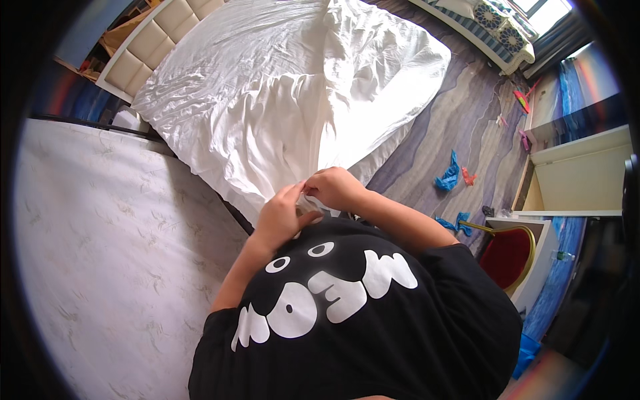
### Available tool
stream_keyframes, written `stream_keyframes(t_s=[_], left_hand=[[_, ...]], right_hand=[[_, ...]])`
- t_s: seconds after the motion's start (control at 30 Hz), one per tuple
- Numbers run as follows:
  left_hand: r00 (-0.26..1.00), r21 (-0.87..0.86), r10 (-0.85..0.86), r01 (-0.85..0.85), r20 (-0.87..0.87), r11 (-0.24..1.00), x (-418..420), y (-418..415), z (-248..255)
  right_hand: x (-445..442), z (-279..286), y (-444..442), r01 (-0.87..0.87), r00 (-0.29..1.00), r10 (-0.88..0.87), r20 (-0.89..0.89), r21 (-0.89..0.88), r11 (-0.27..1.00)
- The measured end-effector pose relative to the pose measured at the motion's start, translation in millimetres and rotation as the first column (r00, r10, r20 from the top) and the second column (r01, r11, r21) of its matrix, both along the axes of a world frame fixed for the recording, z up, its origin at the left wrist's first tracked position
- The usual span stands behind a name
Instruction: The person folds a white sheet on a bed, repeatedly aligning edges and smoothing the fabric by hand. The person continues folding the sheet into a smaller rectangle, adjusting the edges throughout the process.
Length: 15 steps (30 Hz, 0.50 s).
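Note:
White bedding (280, 110), wrinkled cloth with a long raised fold down its middle, spreads over the bed before me. My left hand (282, 212) and my right hand (336, 189) meet at its near edge, close to my waist. Both pinch the white cloth between thumb and fingers, the fingertips nearly touching. A bunched bit of the fabric shows between the hands. My black T-shirt with white print hides what lies below them.
A cream padded headboard (150, 47) stands at the far left. Pale patterned wallpaper (100, 260) lines the left side. Blue plastic bags (448, 172) and a red scrap (468, 176) lie on the wood-look floor, near a red-and-gold chair (507, 257). A striped sofa (480, 30) stands at the back right.

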State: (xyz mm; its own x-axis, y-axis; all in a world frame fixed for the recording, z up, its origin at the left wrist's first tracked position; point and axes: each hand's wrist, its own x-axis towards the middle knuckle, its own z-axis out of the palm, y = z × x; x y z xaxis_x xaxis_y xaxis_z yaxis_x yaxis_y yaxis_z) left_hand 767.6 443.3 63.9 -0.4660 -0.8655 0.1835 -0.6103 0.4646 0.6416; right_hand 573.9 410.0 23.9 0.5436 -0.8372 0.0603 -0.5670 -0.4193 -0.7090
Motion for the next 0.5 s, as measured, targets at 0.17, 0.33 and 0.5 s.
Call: stream_keyframes(t_s=[0.17,0.33,0.5], left_hand=[[0.993,0.048,0.101,-0.104,0.056,0.993,-24.5,-16.0,-25.3],[0.969,-0.041,0.244,-0.245,-0.026,0.969,-56.3,-18.6,-29.0],[0.958,-0.09,0.285,-0.282,0.031,0.955,-85.3,-16.8,-41.5]], right_hand=[[-15.5,-0.4,-6.1,0.032,0.994,-0.028,0.105,-0.036,0.999],[-35.7,-0.4,-13.2,-0.014,0.993,0.018,0.117,-0.035,0.999],[-67.0,-3.1,-25.9,-0.149,0.973,0.145,0.182,0.007,0.989]])
